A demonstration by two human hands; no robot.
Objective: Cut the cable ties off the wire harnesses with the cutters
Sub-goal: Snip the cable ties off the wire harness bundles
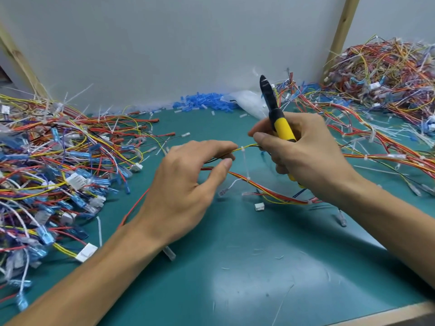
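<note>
White cable ties (245, 163), uncut, ring the wire harness (266, 191) we hold above the green mat (235, 267) between a loose heap (58, 161) at left and a tangled pile (388, 74) at right, so we judge plenty remains; our left hand (188, 184) pinches its yellow wire, our right hand (306, 156) grips the cutters (281, 128), blades upward.

Teal table (247, 267) is filling the foreground, w/ a wood edge strip (388, 314) showing at front R. Grey wall panel (164, 43) is standing behind, w/ a wood post slanting at L (21, 64) and another at R (341, 36). Blue plastic sleeves (202, 103) are lying piled along the wall's foot, a clear plastic bag (247, 100) sitting just R of them.
</note>
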